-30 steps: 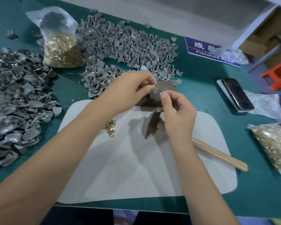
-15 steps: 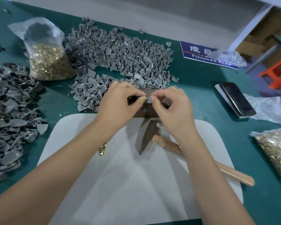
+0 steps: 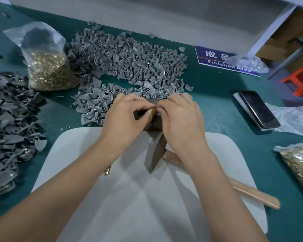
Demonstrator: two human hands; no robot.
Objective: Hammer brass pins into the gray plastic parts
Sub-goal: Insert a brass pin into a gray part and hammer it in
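Hands: left hand (image 3: 128,116) and right hand (image 3: 180,117) meet fingertip to fingertip over the dark block (image 3: 153,124), pinching a small item, likely seating a pin in a part; both hidden, so axis untellable.
Hammer (image 3: 157,154): idle on mat (image 3: 129,198), handle toward the right hand, ready.
Parts (image 3: 129,67): heaped on the surface beyond.

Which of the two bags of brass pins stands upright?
The bag of brass pins at the far left, beside the gray parts, stands upright. The other bag, at the right edge, lies flat.
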